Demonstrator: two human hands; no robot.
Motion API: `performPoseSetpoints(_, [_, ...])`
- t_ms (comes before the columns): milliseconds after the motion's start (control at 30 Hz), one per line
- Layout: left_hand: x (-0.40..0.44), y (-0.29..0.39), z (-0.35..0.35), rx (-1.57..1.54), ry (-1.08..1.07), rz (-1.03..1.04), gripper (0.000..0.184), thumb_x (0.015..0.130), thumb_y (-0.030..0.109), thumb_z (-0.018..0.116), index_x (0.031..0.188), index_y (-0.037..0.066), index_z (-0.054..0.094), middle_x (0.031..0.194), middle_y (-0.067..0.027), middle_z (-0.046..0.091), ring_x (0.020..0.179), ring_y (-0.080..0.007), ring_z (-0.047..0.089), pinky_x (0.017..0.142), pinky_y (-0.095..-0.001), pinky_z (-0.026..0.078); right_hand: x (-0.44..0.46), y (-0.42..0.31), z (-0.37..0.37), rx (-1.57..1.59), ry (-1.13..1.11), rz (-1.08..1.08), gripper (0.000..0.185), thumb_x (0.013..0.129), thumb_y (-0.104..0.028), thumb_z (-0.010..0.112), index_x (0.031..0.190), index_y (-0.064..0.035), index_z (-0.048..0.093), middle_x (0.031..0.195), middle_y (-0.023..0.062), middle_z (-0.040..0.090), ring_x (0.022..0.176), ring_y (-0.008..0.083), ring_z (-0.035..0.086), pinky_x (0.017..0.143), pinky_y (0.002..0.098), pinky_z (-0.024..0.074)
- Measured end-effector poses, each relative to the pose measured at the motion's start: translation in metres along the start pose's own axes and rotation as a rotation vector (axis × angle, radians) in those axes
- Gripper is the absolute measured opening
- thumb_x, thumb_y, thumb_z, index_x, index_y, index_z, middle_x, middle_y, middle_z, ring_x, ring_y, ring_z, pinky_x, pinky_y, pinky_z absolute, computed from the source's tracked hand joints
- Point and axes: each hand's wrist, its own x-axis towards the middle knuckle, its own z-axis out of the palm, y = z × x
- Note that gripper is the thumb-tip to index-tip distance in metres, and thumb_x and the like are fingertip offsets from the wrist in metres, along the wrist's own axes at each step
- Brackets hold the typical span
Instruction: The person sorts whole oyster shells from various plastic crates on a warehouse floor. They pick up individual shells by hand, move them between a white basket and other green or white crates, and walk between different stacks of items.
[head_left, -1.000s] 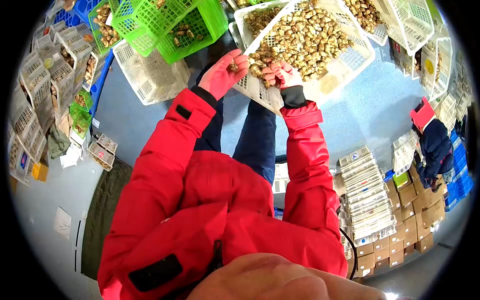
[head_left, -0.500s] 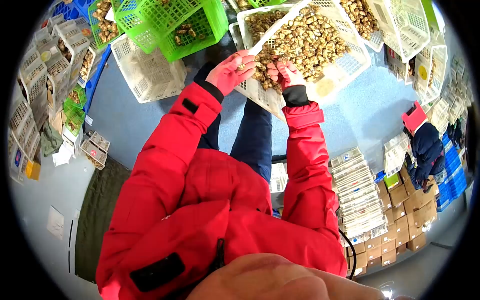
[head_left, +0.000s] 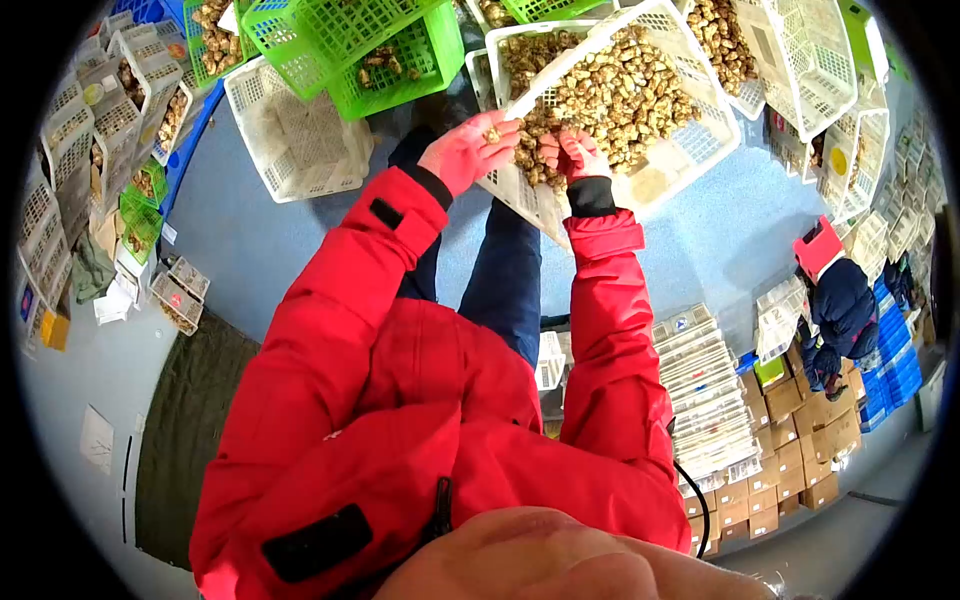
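Observation:
Small brown, lumpy pieces (head_left: 625, 95) fill much of a white crate (head_left: 697, 160) at the upper middle. A white crate wall stands between them and more pieces nearer my hands. My left hand (head_left: 467, 153) is left of that wall, palm up, its fingers curled around one small brown piece (head_left: 492, 135). My right hand (head_left: 577, 154) is at the pile's lower edge, its fingers bent inward among the pieces; whatever they hold is hidden.
An empty-looking white crate (head_left: 297, 135) and green crates (head_left: 400, 70) are at the upper left. More crates (head_left: 805, 60) stand upper right. A person in dark clothes (head_left: 842, 310) is at the far right, near cardboard boxes (head_left: 790, 465) and stacked white crates (head_left: 705, 390).
The view has shifted slightly. My left hand has turned palm up and moved a little away from my right hand, keeping a small piece. My right hand stays by the pile.

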Motion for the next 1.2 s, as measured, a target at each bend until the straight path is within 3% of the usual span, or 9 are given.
performPoseSetpoints(200, [-0.003,-0.009,0.007,0.244,0.292,-0.053,0.041,0.079,0.021,0.063,0.112,0.002,0.049,0.119,-0.0121,0.050,0.111,-0.0215,0.048,0.094,-0.0339,0.040,-0.008,-0.007,0.001,-0.066,0.035,-0.042,0.011,0.080,-0.006,0.058,0.089,-0.0028,0.053,0.078,0.0140,0.062,0.066,0.0281,0.062,0.054,0.0343,0.0506])
performPoseSetpoints(300, [-0.003,-0.004,-0.011,0.151,0.064,-0.021,0.036,0.079,0.021,0.064,0.107,0.003,0.051,0.103,-0.0058,0.054,0.096,-0.0147,0.051,0.082,-0.0246,0.043,-0.006,-0.006,0.000,-0.070,0.093,-0.009,0.011,0.079,-0.004,0.059,0.087,-0.0036,0.052,0.079,0.0139,0.061,0.066,0.0271,0.062,0.054,0.0324,0.0505])
performPoseSetpoints(433, [-0.006,0.006,0.001,0.132,0.309,0.103,0.020,0.084,0.025,0.060,0.095,0.009,0.055,0.082,0.0026,0.044,0.073,-0.0082,0.041,0.066,-0.0187,0.038,0.005,0.009,-0.011,-0.047,0.103,-0.038,0.009,0.081,-0.006,0.059,0.086,-0.0045,0.051,0.088,0.0164,0.061,0.068,0.0275,0.063,0.055,0.0318,0.0507])
performPoseSetpoints(467, [0.001,0.012,-0.039,0.094,0.076,0.083,0.020,0.085,0.028,0.059,0.095,0.011,0.054,0.094,0.0017,0.051,0.087,-0.0105,0.051,0.077,-0.0218,0.044,0.002,0.007,-0.008,-0.047,0.092,-0.043,0.011,0.082,-0.009,0.059,0.088,-0.0038,0.051,0.087,0.0169,0.061,0.069,0.0276,0.063,0.056,0.0313,0.0508])
performPoseSetpoints(500, [-0.001,0.017,-0.038,0.130,0.182,0.144,0.026,0.086,0.029,0.057,0.104,0.011,0.055,0.110,-0.0023,0.054,0.102,-0.0155,0.053,0.086,-0.0267,0.045,0.002,0.004,-0.007,-0.040,0.037,-0.033,0.013,0.082,-0.010,0.060,0.089,-0.0035,0.051,0.088,0.0176,0.062,0.070,0.0273,0.063,0.057,0.0313,0.0508])
performPoseSetpoints(800, [-0.012,0.042,-0.047,0.125,0.320,0.147,0.032,0.089,0.026,0.053,0.116,0.010,0.052,0.118,-0.0075,0.053,0.104,-0.0194,0.053,0.088,-0.0328,0.045,0.002,-0.011,0.010,-0.011,-0.020,0.018,0.025,0.088,-0.011,0.046,0.102,0.0077,0.054,0.083,0.0230,0.062,0.062,0.0298,0.061,0.055,0.0332,0.0491])
performPoseSetpoints(833, [-0.013,0.042,-0.049,0.134,0.321,0.147,0.032,0.089,0.026,0.053,0.116,0.010,0.052,0.119,-0.0076,0.053,0.104,-0.0196,0.053,0.089,-0.0328,0.045,0.003,-0.009,0.009,-0.070,-0.063,-0.018,0.023,0.083,-0.013,0.059,0.100,0.0026,0.055,0.089,0.0215,0.062,0.064,0.0258,0.061,0.057,0.0331,0.0504])
performPoseSetpoints(933, [-0.013,0.043,-0.044,0.156,0.312,0.154,0.034,0.088,0.027,0.054,0.117,0.009,0.051,0.118,-0.0079,0.053,0.103,-0.0198,0.054,0.089,-0.0326,0.045,0.001,-0.008,0.008,-0.057,0.004,-0.065,0.014,0.081,-0.012,0.059,0.087,-0.0007,0.054,0.090,0.0248,0.061,0.064,0.0278,0.060,0.056,0.0352,0.0488])
performPoseSetpoints(1200, [-0.011,0.038,-0.019,0.131,0.133,0.093,0.049,0.087,0.028,0.055,0.128,0.007,0.039,0.132,-0.0112,0.041,0.116,-0.0225,0.044,0.094,-0.0337,0.041,0.021,0.008,-0.039,-0.058,0.238,-0.051,0.017,0.082,-0.011,0.059,0.096,-0.0048,0.052,0.092,0.0201,0.062,0.068,0.0272,0.062,0.057,0.0355,0.0520])
